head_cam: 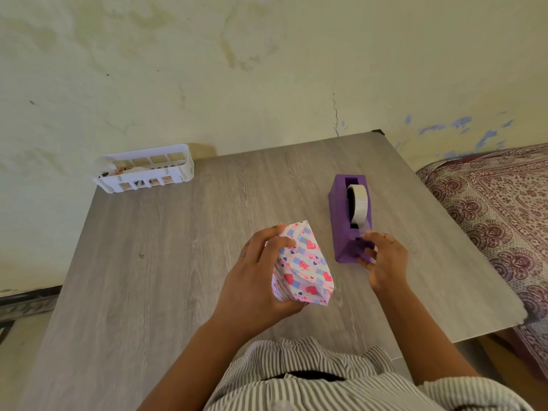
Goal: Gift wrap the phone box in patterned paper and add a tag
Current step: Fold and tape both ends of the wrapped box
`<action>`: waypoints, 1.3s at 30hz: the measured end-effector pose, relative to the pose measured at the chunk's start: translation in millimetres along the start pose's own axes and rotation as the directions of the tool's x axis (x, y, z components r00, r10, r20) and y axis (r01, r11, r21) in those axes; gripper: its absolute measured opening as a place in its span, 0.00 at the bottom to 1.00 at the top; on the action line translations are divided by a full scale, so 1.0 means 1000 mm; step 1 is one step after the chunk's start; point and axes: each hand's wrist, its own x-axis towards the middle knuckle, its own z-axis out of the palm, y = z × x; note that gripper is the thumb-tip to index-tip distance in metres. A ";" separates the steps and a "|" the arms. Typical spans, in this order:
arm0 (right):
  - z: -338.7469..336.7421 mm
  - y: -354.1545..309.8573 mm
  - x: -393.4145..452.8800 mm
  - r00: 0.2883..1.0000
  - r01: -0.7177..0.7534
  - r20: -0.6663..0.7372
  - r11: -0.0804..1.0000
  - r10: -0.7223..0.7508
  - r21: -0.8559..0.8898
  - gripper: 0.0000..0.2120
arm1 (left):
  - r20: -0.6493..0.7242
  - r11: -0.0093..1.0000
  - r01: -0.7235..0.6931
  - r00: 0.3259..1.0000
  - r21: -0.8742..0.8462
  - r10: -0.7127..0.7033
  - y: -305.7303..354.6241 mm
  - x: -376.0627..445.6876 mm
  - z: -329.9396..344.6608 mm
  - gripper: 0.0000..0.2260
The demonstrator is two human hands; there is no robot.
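- Over at ten o'clock, the white basket (146, 169) is sitting at the far edge of the table (154, 262), well apart from the action, with bits and pieces inside that are too small to make out.
- Moving in toward centre, the left hand (258, 280) is clamping the wrapped box (302, 265), fingers curled over its top at twelve o'clock and the palm cupping its near side. The heart-patterned paper is covering it all round, and a folded flap is showing on the face turned upward.
- The box's long axis is running from about eleven o'clock down to five o'clock, tilted up off the tabletop rather than lying flat.
- At two o'clock from the box, just beside it, the purple tape dispenser (351, 221) is standing with its roll pointing away toward twelve.
- The right hand (382, 259) is working at the dispenser's near end, fingertips pinched narrow around what looks to be the tape's free end, though the clear strip itself is hard to see.
- Here is what the next move turns on, I would judge: the flap is lying at nine o'clock from that pinching right hand, a short swing across, so the right hand is the nearer one to carry tape over while the left is pinning the fold.
- No tag in sight, so that step is looking a way off.
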 end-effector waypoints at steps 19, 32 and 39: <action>-0.017 0.026 0.015 0.992 0.129 0.032 0.962 -0.125 -0.242 0.05 | -0.004 0.999 0.016 1.000 0.035 -0.016 0.003 0.001 0.002 0.36; -0.005 0.018 0.014 0.983 0.127 -0.046 0.843 -0.176 -0.523 0.11 | 0.004 1.000 0.019 1.000 0.024 -0.019 0.003 0.001 0.000 0.35; -0.032 0.049 -0.001 0.987 0.119 0.016 0.660 -0.160 -0.741 0.11 | -0.013 1.000 0.011 1.000 -0.016 -0.011 0.001 0.002 0.000 0.35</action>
